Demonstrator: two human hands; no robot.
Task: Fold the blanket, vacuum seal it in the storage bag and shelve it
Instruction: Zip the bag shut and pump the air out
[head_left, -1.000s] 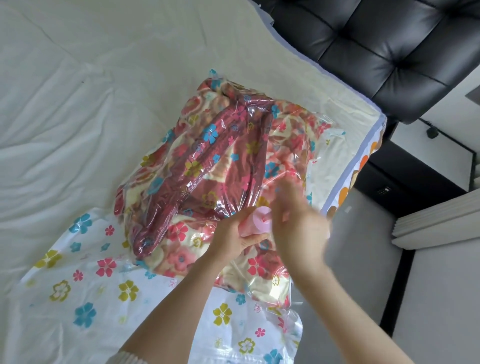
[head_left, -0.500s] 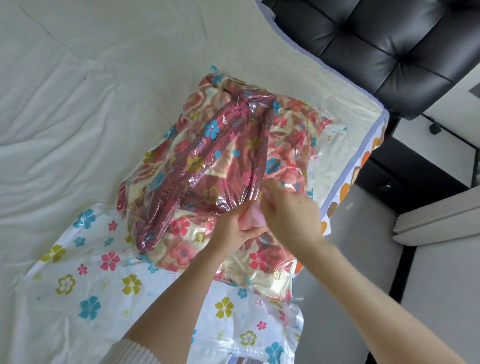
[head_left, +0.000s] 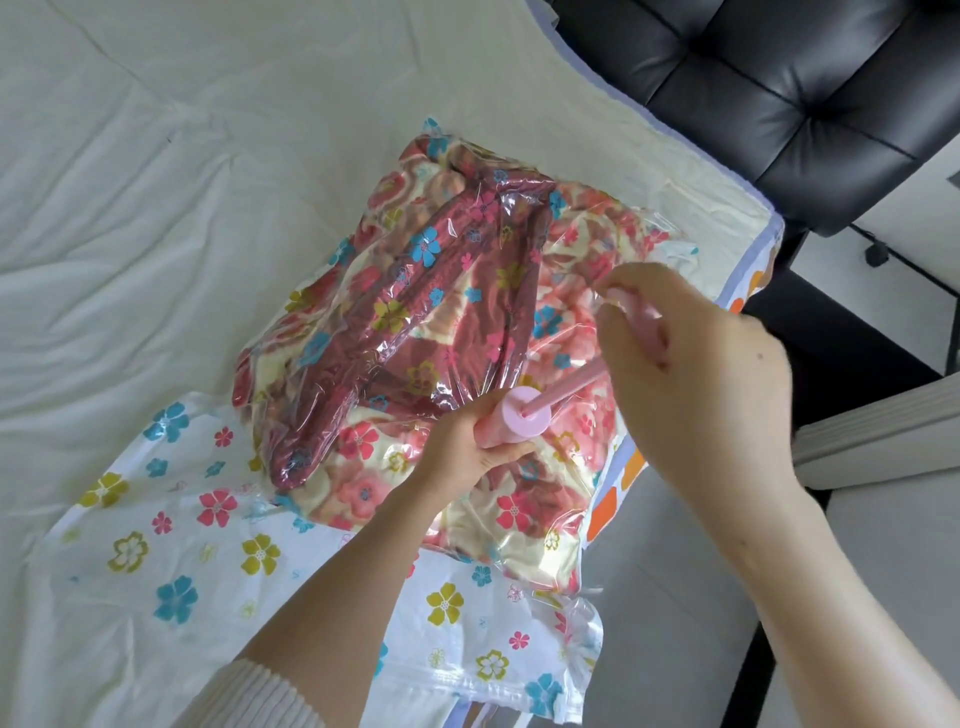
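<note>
The folded floral blanket (head_left: 415, 332) already lies inside the flower-printed storage bag (head_left: 171, 540) on the bed (head_left: 130, 208), near its right edge. The left hand (head_left: 467, 447) is wrapped around the pink hand pump (head_left: 514, 421) barrel standing on the bag, and the right hand (head_left: 691, 358) is closed on its raised plunger handle. The plastic clings only partly, so I judge pumping is underway, with shelving still to do.

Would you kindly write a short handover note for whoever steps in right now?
Left hand: shut on the pink pump barrel, standing on the storage bag.
Right hand: shut on the pump handle, rod drawn out.
Blanket: folded, inside the bag, on the bed.
Done: folding, bagging.
Left: finish pumping the air out, remove the pump, shelve the bag.
</note>
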